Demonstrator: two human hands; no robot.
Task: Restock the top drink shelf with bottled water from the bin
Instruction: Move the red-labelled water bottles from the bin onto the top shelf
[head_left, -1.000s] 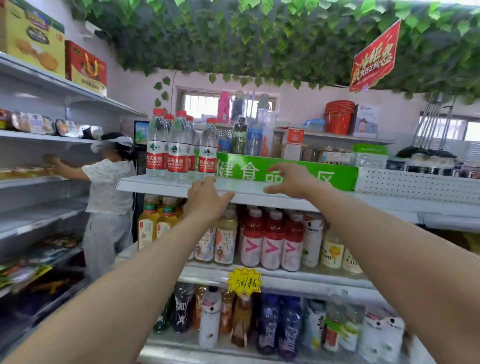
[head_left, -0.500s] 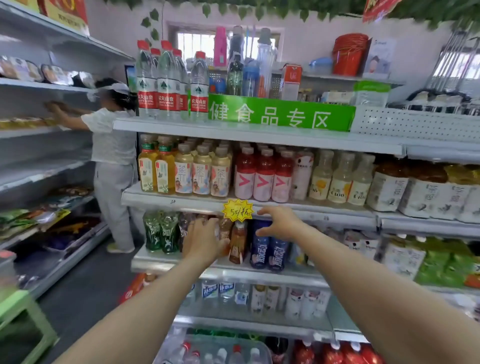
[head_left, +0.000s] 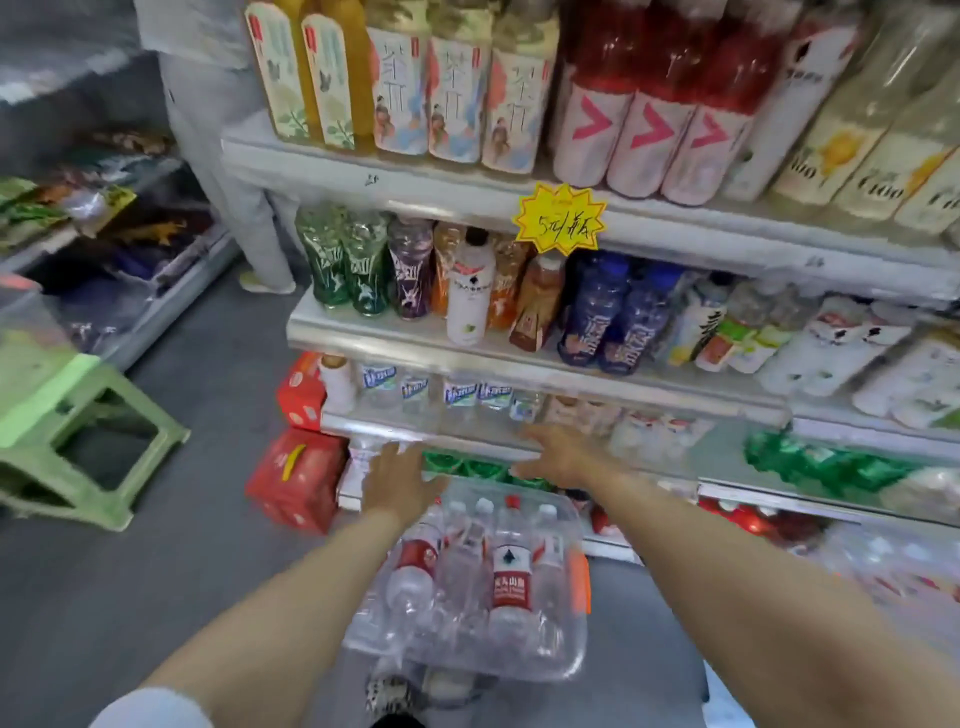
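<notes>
While both arms stretch downward, the drinks shelving (head_left: 363, 338) fills the view beyond the fingers, its tiers packed with tea, red-labelled drinks and dark blue bottles. The grey floor (head_left: 208, 571) spreads out below and to the left of them.

Directly beneath the forearms, on the near side of the fingers, a clear plastic bin (head_left: 566, 660) sits on that floor against the foot of the shelving. Well to the left of the left fingers stands a green plastic stool (head_left: 78, 415), and just left of them are stacked red cartons (head_left: 296, 478).

Inside the bin, the water bottles (head_left: 511, 571) with red labels lie and lean in a loose heap, caps pointing toward the shelving.

The left hand (head_left: 400, 478) hovers over the bin's far left corner and the right hand (head_left: 563, 452) over its far right edge. On both, the fingers look straight and slightly apart, clamped on nothing, though blur softens them.

High above the right fingers hangs a yellow price tag (head_left: 561, 218).

The top shelf is out of view, so its fill cannot be told. With many bottles in the bin and none in hand, I judge that much restocking remains and a fresh pickup comes next.
</notes>
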